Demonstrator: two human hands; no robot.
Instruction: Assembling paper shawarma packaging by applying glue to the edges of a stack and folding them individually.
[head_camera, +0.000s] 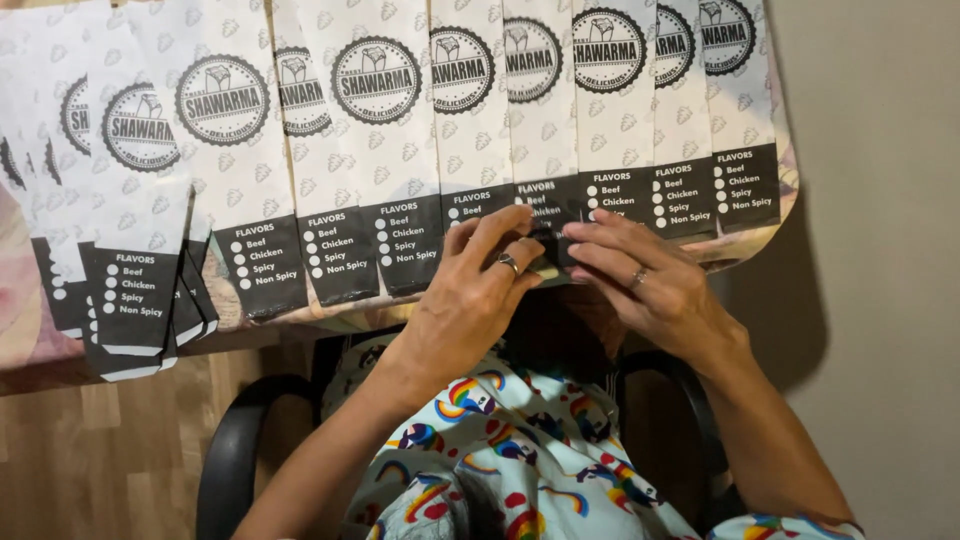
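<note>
rainbow-print clothing (520, 450), left hand (478, 290) and right hand (640, 278), fingers curled, pinching one paper bag's black bottom edge (545, 235)

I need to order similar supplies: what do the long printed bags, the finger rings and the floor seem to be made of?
The bags look like thin matte paper, white with black printed ends: flat, creased edges, no gloss. The left hand and the right hand rest on one bag's black end. The rings look like polished metal, silvery with a glint. The floor looks like wood or wood-look laminate: plank seams and grain; which one cannot be told.
</note>
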